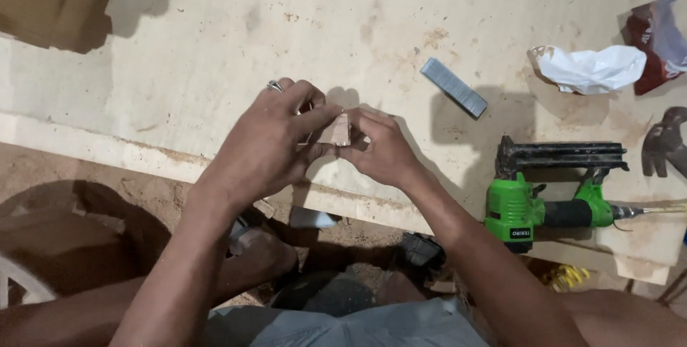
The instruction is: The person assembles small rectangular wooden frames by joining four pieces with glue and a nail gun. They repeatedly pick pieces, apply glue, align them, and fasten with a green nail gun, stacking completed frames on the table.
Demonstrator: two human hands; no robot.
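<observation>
Pinched between left hand (268, 143) and right hand (383, 150), small pale wooden block (336, 131) at centre; grey staple strip (453, 87), green nail gun (554, 189) on table (179, 46), right.

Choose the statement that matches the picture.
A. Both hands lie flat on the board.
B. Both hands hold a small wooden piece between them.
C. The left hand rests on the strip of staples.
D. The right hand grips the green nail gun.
B: the left hand and right hand meet around the small wooden piece, while the green nail gun and the strip of staples lie untouched on the board.
</observation>
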